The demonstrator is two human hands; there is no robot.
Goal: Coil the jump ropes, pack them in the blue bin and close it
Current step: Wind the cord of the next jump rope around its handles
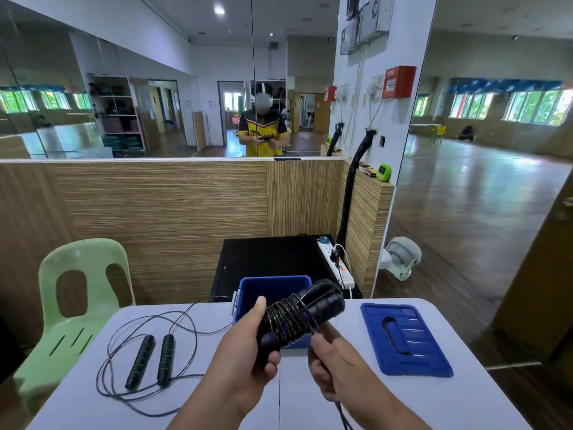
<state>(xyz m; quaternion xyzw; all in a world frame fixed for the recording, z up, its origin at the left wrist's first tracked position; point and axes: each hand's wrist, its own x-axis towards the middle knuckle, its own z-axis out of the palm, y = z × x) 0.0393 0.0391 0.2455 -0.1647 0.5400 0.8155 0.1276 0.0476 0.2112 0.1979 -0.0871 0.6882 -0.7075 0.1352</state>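
Grips black cord-wound jump-rope handles (297, 318) in left hand (245, 364). Pinches trailing cord (342, 412) in right hand (335, 364). Holds both near blue plastic bin (273, 290).

The bin (248, 296) is deep blue. Right of it, the lid (428, 352) is the same blue, ridged in stripes. In front of the bin, the rope bundle (294, 318) is black with blue bands. Left of the bin, the other jump rope (139, 358) is black with green rings. The tabletop (93, 408) is white. Far left of the bin, the chair (83, 252) is pale green. Behind the bin, the wall panel (170, 206) is tan, finely streaked.
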